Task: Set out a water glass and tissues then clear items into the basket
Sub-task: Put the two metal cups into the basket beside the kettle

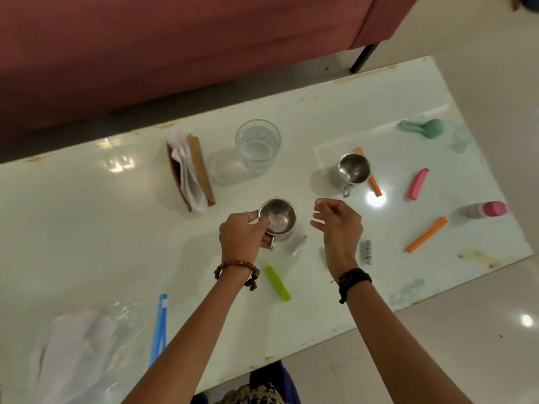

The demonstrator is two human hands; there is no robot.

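A pink sofa (175, 48) stands beyond the far edge of a pale glass desk (87, 228). A clear bag (78, 351) holding white tissues lies at the desk's near left corner, beside a blue strip (159, 330).

Toward the far side, a brown holder (189, 170) stands with tissues (186, 173) in it. The glass (258, 147) stands upright just right of the holder, apart from it.

The left hand (240, 234) grips a steel cup (278, 218) at the desk's centre; its fingers (262, 221) are closed over the rim and around the handle side. The right hand (338, 225) is held just right of this cup, fingers loosely curled and spread, holding nothing.

A second cup (353, 170) stands upright to the right, on an orange clip (374, 185). Further right lie a green spoon (423, 128), a pink clip (418, 184), a pink-capped bottle (485, 209) on its side and another orange stick (427, 234). A green clip (278, 282) lies between the forearms. The left wrist carries a bead bracelet (236, 266); the right carries a black band (353, 279).
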